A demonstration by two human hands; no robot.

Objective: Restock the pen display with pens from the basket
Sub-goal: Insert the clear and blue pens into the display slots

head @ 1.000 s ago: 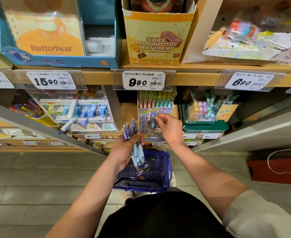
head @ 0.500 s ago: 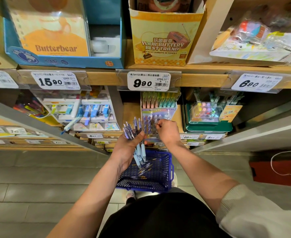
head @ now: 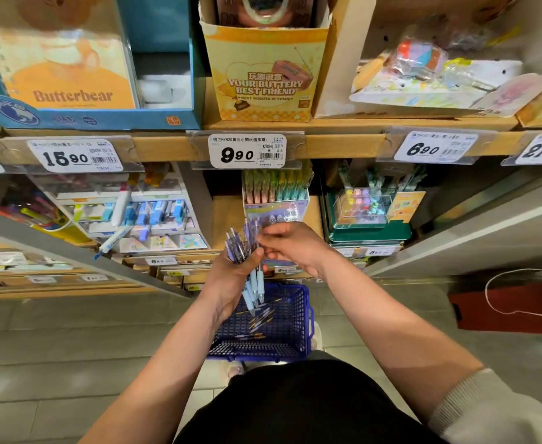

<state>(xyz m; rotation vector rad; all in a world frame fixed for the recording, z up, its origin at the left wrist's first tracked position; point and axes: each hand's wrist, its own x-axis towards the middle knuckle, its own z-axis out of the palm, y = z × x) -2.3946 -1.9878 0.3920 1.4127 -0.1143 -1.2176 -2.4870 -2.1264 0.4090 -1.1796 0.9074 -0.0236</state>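
My left hand (head: 231, 277) grips a bundle of purple pens (head: 242, 248) upright, their pale blue ends pointing down over the basket. My right hand (head: 292, 245) reaches to the tops of that bundle and pinches one pen there. Just behind the hands stands the pen display (head: 276, 200), a small stand with rows of pink, green and teal pens above and a purple card front. A blue plastic basket (head: 295, 328) sits on the floor below, with several loose pens (head: 256, 325) lying in it.
Wooden shelves carry price tags (head: 247, 152). A white-and-blue eraser and marker display (head: 141, 216) stands to the left, and a green display box (head: 368, 216) to the right. A yellow carton (head: 263, 68) sits on the shelf above. A red bag (head: 513, 309) lies on the tiled floor at right.
My right hand has drawn back from the display's purple row to the top of the bundle in my left hand. The left hand has stayed in place with the pens.
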